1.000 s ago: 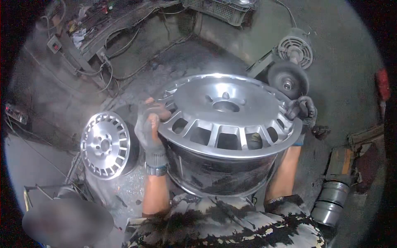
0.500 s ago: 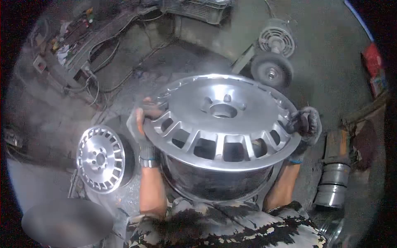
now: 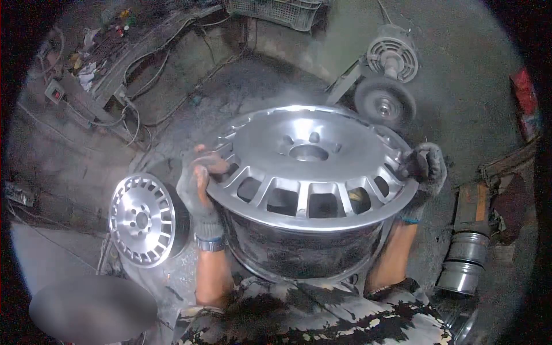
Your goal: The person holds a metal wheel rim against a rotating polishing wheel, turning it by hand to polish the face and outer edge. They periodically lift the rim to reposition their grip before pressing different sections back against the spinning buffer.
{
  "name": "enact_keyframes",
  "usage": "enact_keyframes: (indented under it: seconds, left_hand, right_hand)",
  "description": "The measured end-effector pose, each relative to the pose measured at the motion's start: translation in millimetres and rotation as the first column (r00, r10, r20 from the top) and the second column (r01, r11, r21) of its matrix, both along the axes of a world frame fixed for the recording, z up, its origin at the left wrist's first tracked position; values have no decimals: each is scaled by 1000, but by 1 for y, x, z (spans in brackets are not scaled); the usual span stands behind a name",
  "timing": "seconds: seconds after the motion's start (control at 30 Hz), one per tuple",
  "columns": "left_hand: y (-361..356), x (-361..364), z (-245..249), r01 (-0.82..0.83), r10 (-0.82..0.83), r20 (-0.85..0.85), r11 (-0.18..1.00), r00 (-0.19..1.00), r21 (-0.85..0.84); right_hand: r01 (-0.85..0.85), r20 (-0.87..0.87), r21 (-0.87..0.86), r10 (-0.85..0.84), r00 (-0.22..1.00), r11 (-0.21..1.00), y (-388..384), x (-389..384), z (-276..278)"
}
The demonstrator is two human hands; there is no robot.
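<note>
You hold the big wheel [image 3: 310, 172] in front of your chest, face up. Your gloved left hand [image 3: 198, 187] grips its left edge, your right hand [image 3: 424, 169] its right edge. It looks heavy. If a glove slips, it may drop on the small wheel [image 3: 144, 218] left of it, or bump the polishing pad [image 3: 384, 100] behind it.

Dusty grey concrete floor [image 3: 477, 80]; tangled cables [image 3: 150, 62]; plastic crate [image 3: 276, 11] at top.

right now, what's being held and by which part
The alloy wheel, held at its outer rim by both gloved hands: the left hand grips the left edge of the face, the right hand the right edge.
</note>
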State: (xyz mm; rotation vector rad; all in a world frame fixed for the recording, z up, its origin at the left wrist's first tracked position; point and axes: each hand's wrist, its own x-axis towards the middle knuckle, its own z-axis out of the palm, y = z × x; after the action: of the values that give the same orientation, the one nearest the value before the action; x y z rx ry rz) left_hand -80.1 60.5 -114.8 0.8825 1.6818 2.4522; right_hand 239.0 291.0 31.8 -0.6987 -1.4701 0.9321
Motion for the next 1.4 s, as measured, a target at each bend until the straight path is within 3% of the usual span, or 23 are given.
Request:
enact_keyframes:
  seconds: [0.07,0.2,0.23,0.33,0.37,0.47,0.57,0.67,0.7,0.8,0.9,0.97,1.07,1.13,1.4]
  left_hand:
    - [-6,4,13,-24,15,-155,998,988,-53]
    - [-4,17,27,-67,63,-115,997,991,-33]
    - [-3,16,25,-80,77,-117,997,990,-18]
    - [3,19,31,-113,115,-118,993,986,25]
    - [5,20,32,-135,136,-119,991,984,17]
    - [6,21,35,-167,163,-152,986,975,-14]
    - [2,31,37,-130,127,-112,991,986,-20]
    - [-8,42,37,-85,81,-90,995,993,-42]
    - [-11,47,40,-110,104,-102,992,989,-62]
    - [-29,63,51,-78,57,-164,988,985,-130]
    - [-48,57,49,-40,-26,-369,985,929,-170]
    - [-51,65,56,25,-59,-297,993,953,-115]
    - [-55,73,71,66,-111,-314,986,943,-151]
    - [-58,73,83,65,-166,-429,969,888,-239]
    - [-43,85,86,-159,16,-475,952,880,-262]
  right_hand:
    - [-39,-70,-90,33,997,995,5,-4,-5]
    - [-213,-206,-131,184,961,968,18,-11,-8]
    - [-119,48,27,118,992,993,19,-14,-3]
    - [-47,76,148,36,996,988,43,-14,-10]
    - [-115,-15,95,117,993,989,47,-15,-11]
    - [-133,-49,27,134,990,991,39,-16,-9]
    - [-77,28,143,73,997,987,50,-6,-15]
    - [-114,18,87,113,993,990,27,4,-8]
    - [14,243,421,-128,962,907,17,7,-5]
    - [96,217,393,-193,957,915,-6,19,-7]
    - [134,139,281,-179,974,950,-43,24,3]
    - [102,90,320,-138,986,942,-55,32,2]
    - [12,-25,32,-11,1000,999,-69,42,7]
    - [73,-59,41,-71,996,996,-68,37,7]
    - [-68,-95,70,75,993,995,-31,26,-4]
